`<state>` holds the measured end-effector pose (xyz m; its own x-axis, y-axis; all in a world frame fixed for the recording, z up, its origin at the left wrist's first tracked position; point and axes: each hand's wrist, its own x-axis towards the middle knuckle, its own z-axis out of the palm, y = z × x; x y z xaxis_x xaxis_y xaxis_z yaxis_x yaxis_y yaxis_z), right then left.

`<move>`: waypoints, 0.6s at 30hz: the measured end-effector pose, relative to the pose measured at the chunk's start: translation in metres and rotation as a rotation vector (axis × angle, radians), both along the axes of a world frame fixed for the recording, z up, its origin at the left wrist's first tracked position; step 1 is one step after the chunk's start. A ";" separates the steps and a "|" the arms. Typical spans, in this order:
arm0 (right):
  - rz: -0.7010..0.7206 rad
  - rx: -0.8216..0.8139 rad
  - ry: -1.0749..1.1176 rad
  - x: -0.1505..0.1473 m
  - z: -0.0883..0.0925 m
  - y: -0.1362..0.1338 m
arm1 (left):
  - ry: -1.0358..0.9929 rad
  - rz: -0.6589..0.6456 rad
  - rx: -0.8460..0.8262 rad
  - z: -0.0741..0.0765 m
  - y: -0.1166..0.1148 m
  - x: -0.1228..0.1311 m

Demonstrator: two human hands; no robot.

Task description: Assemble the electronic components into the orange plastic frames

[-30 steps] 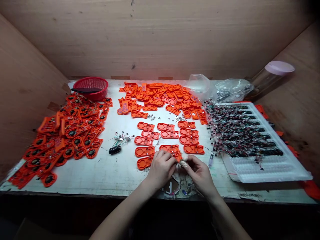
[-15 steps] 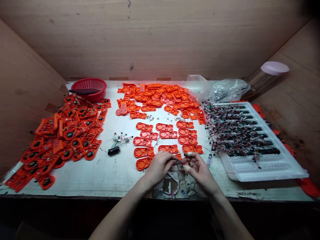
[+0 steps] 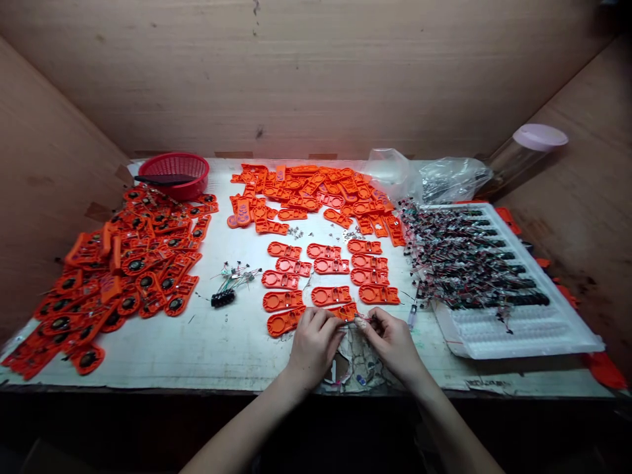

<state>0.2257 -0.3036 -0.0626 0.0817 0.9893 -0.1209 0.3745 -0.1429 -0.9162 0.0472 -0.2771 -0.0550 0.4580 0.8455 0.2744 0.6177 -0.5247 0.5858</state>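
Head view: white worktop (image 3: pixel 222 349), plywood walls (image 3: pixel 316 79); left hand (image 3: pixel 316 345) and right hand (image 3: pixel 392 342) pinch a small wired component (image 3: pixel 362 320), orange shell (image 3: pixel 345 310) just beyond.

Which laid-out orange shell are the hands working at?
The orange shell at the nearest row's right end, between the left hand and right hand; the rest lie farther back or leftward.

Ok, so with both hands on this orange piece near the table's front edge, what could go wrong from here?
1. The left hand steadies the orange shell while the right hand pinches a small wired part beside the torn table covering; a slip could lose it there.
2. The wired components on the white tray look tangled, so lifting one might drag others off.
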 end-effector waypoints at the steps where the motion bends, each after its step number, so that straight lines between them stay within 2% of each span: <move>1: 0.000 0.004 -0.018 0.001 -0.001 0.000 | 0.005 -0.006 0.032 -0.003 -0.002 0.000; 8: 0.052 0.061 -0.236 -0.001 0.002 0.001 | 0.042 -0.006 0.112 -0.008 -0.001 0.001; 11: 0.023 0.075 -0.340 -0.006 0.001 0.003 | 0.036 0.046 0.123 -0.007 -0.001 0.001; 14: 0.022 0.083 -0.412 -0.008 -0.001 0.006 | 0.051 0.059 0.087 -0.007 -0.001 0.000; 18: 0.092 0.067 -0.423 -0.007 -0.001 0.008 | 0.051 0.053 0.043 -0.009 -0.001 -0.001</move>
